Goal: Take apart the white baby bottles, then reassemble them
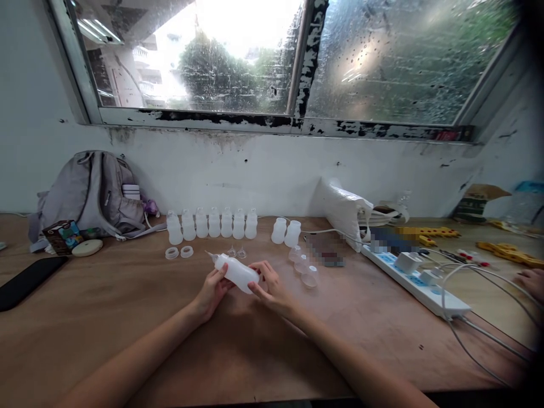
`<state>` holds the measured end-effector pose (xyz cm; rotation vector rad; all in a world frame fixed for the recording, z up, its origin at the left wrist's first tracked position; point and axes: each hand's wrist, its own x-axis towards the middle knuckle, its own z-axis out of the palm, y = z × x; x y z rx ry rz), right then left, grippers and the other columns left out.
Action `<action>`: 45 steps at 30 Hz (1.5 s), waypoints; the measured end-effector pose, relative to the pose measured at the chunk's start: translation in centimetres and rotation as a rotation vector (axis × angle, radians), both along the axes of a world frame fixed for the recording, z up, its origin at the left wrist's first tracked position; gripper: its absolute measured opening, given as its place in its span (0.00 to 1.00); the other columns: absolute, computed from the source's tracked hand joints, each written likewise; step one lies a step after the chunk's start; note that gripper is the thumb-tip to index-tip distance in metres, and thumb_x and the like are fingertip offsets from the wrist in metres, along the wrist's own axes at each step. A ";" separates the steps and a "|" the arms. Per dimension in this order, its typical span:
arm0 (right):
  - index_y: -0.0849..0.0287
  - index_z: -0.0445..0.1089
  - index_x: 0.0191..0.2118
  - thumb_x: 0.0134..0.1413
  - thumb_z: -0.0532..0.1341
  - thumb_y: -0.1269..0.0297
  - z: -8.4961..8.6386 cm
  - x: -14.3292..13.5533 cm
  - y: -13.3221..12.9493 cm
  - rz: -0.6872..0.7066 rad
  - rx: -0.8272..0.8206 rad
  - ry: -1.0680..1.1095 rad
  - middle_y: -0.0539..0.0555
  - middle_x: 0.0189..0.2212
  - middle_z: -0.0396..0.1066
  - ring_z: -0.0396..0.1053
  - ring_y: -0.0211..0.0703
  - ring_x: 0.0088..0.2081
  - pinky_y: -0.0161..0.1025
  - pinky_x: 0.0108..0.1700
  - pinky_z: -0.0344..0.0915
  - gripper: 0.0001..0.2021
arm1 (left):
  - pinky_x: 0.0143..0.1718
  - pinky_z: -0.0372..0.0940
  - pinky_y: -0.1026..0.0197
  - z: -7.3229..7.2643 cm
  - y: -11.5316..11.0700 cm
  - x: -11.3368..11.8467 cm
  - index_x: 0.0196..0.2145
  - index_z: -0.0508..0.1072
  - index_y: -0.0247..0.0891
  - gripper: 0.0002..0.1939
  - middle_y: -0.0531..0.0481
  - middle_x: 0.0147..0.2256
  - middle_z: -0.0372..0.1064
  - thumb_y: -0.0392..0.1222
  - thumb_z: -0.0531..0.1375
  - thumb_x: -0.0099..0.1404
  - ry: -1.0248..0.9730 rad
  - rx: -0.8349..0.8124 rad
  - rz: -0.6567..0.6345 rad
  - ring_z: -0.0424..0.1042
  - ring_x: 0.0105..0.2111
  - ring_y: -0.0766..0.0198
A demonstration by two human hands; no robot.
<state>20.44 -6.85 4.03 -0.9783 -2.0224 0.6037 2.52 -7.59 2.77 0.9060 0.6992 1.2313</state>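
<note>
Between both hands a white translucent bottle (241,275) lies tilted, its nipple end pointing up and left. My left hand (213,290) grips it near the neck, fingers closed. Around its base end are the thumb and fingers of my right hand (268,286). Behind it stands a row of several capped bottles (214,224). Two open bottles (292,234) are upright to the right of that row. Two clear rings (186,251) lie at the left, and two clear nipples (241,252) rest just behind the held bottle. Several clear domed caps (309,277) lie right of my right hand.
A grey backpack (91,195), a small box (63,236) and a black phone (29,281) are at the left. A white power strip (416,283) with cables and a white bag (345,209) are at the right. Another person's hand (531,282) shows at the right edge.
</note>
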 end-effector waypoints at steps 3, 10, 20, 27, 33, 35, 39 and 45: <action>0.58 0.65 0.33 0.52 0.53 0.59 0.6 2.0 1.9 -0.283 0.282 -0.189 0.57 0.35 0.62 0.60 0.47 0.40 0.44 0.44 0.56 0.09 | 0.44 0.61 0.58 -0.1 0.9 -0.8 0.44 0.64 0.35 0.20 0.43 0.42 0.67 0.51 0.54 0.59 -0.044 -0.032 0.085 0.67 0.43 0.57; 0.64 0.65 0.39 0.49 0.54 0.61 1.5 8.2 5.7 -0.932 0.078 -0.649 0.65 0.36 0.65 0.61 0.56 0.40 0.46 0.38 0.55 0.13 | 0.39 0.64 0.57 0.1 1.5 -1.7 0.44 0.64 0.36 0.23 0.44 0.42 0.67 0.56 0.52 0.58 -0.033 -0.088 0.140 0.68 0.42 0.56; 0.59 0.65 0.40 0.48 0.57 0.60 1.7 6.1 4.9 -0.437 -0.061 0.038 0.57 0.35 0.69 0.67 0.44 0.37 0.42 0.39 0.61 0.13 | 0.30 0.65 0.60 0.8 0.5 -1.5 0.38 0.67 0.35 0.21 0.47 0.29 0.68 0.56 0.51 0.58 0.029 -0.113 -0.093 0.70 0.29 0.61; 0.57 0.68 0.41 0.46 0.59 0.57 1.3 3.0 2.9 0.017 -0.330 0.534 0.53 0.38 0.69 0.66 0.39 0.38 0.38 0.43 0.62 0.15 | 0.17 0.57 0.67 1.5 -0.8 -0.9 0.37 0.67 0.36 0.19 0.52 0.22 0.65 0.54 0.53 0.57 0.414 0.008 -0.287 0.65 0.18 0.67; 0.57 0.69 0.40 0.46 0.60 0.60 1.2 2.4 2.2 0.068 -0.355 0.529 0.53 0.38 0.69 0.65 0.39 0.38 0.37 0.42 0.62 0.14 | 0.17 0.58 0.67 1.6 -0.6 -0.8 0.39 0.64 0.35 0.24 0.51 0.24 0.66 0.60 0.50 0.57 0.462 0.024 -0.318 0.65 0.18 0.68; 0.57 0.69 0.40 0.46 0.60 0.60 1.4 2.4 2.0 0.085 -0.362 0.499 0.53 0.38 0.69 0.65 0.41 0.39 0.38 0.41 0.62 0.14 | 0.17 0.59 0.67 1.2 -0.4 -0.9 0.38 0.63 0.34 0.27 0.49 0.25 0.66 0.62 0.47 0.57 0.461 -0.012 -0.357 0.66 0.18 0.67; 0.57 0.69 0.40 0.45 0.61 0.59 1.6 2.0 1.6 0.134 -0.389 0.447 0.53 0.36 0.70 0.66 0.41 0.38 0.38 0.40 0.63 0.14 | 0.16 0.60 0.66 0.6 0.0 -1.0 0.35 0.65 0.32 0.31 0.48 0.23 0.66 0.66 0.43 0.56 0.480 -0.037 -0.405 0.66 0.18 0.66; 0.58 0.69 0.39 0.45 0.61 0.59 1.5 1.3 1.1 0.156 -0.389 0.417 0.53 0.34 0.70 0.66 0.41 0.36 0.38 0.39 0.63 0.13 | 0.16 0.59 0.66 0.5 0.1 -0.9 0.31 0.67 0.31 0.34 0.48 0.21 0.66 0.67 0.41 0.55 0.546 -0.027 -0.415 0.66 0.18 0.66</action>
